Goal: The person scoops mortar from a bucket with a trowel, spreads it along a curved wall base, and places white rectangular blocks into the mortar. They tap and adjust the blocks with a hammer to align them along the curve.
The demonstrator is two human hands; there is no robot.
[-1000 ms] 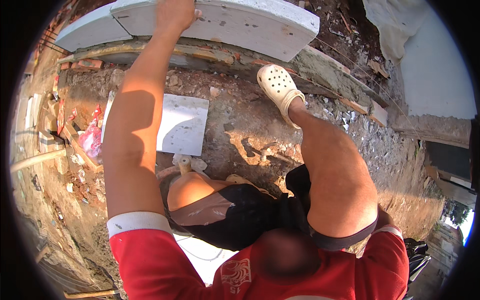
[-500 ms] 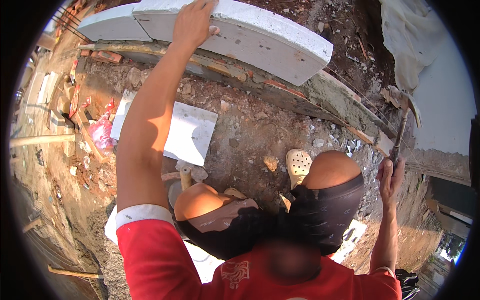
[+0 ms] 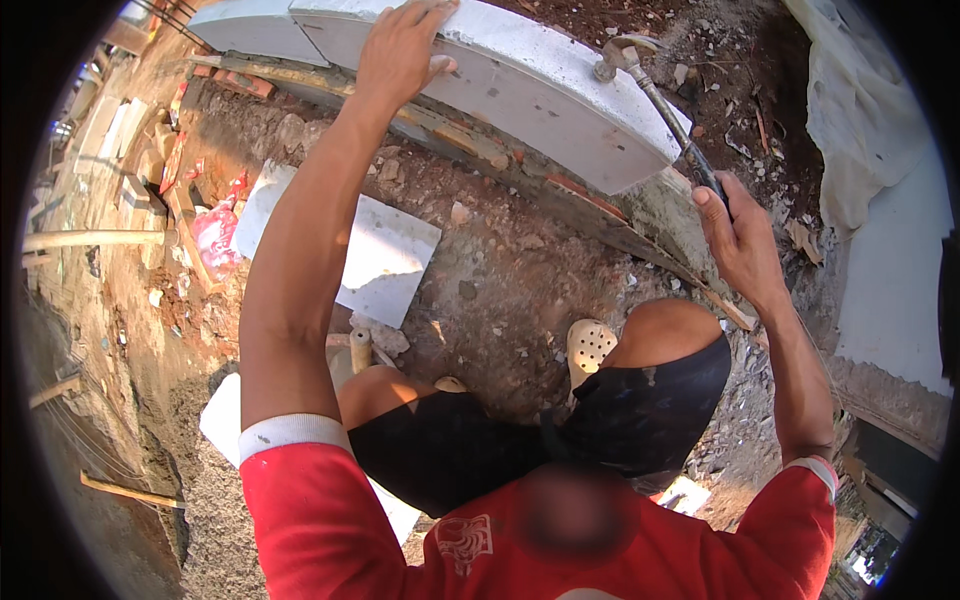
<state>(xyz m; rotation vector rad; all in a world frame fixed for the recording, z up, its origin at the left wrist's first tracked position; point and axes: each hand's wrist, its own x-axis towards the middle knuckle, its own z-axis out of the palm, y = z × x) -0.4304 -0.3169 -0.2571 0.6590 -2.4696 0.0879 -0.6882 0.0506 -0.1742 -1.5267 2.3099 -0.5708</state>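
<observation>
My right hand [image 3: 740,240] is wrapped round the dark grip of a claw hammer [image 3: 655,98]. The hammer's head is over the top of a long pale building block [image 3: 530,105], near its right end; whether it touches cannot be told. My left hand [image 3: 402,50] rests on the same block further left, fingers spread across its top edge and thumb on the near face. A second pale block [image 3: 250,35] adjoins it on the left. Both sit on a low wall [image 3: 480,155] of brick and mortar.
Pale slabs [image 3: 388,262] lie on the dirt below my left arm. A red and white plastic bag [image 3: 218,238] and bricks [image 3: 130,205] are at the left. A whitish sheet [image 3: 860,120] hangs at the right. My clog [image 3: 592,345] stands on rubble-strewn ground.
My right hand has swung the hammer from the right side, forward and left, over the block's right end. My left hand stays on the block.
</observation>
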